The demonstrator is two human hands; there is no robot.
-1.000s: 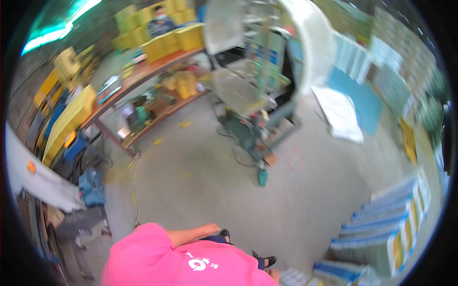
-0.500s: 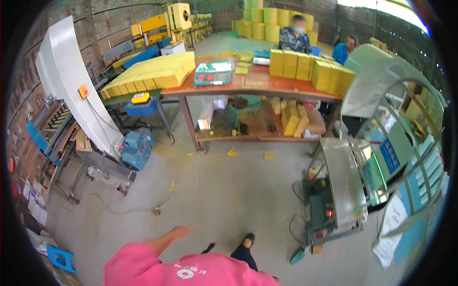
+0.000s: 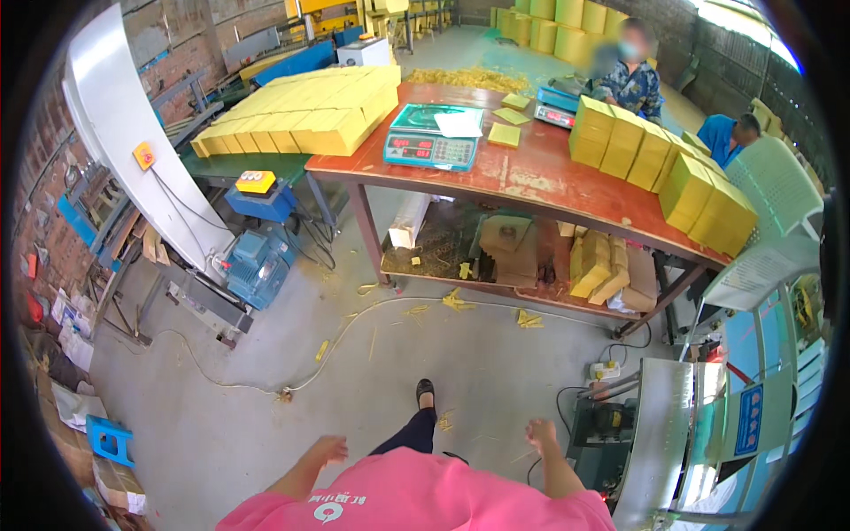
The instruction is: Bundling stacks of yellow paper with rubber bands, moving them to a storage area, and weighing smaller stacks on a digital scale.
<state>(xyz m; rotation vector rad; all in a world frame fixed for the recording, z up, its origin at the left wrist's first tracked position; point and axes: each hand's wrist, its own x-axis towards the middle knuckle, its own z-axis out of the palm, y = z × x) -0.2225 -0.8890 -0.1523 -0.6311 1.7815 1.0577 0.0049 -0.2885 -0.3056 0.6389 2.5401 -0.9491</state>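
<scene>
My left hand (image 3: 329,449) hangs over the floor at the left of my body, fingers loosely apart with nothing in them. On the other side my right hand (image 3: 541,434) is raised, its fingers loosely bent and holding nothing I can see. Neither hand touches anything. Ahead stands a red-topped table (image 3: 549,177) with a teal scale (image 3: 434,137), a flat yellow stack (image 3: 505,134) beside it, and blocks of yellow sheets (image 3: 620,146) along the right. More yellow blocks (image 3: 301,119) cover the green-topped bench at the left.
A metal machine (image 3: 651,434) stands at the right, near my right hand. A blue motor (image 3: 258,270) and tall white panel (image 3: 133,133) are at left. A cable (image 3: 354,310) and yellow scraps (image 3: 456,301) lie on the floor. Two people sit beyond the table.
My view has moved closer to the table and turned, so the table is larger and its right end lower. My right hand has come into view; my left has drawn nearer my body.
</scene>
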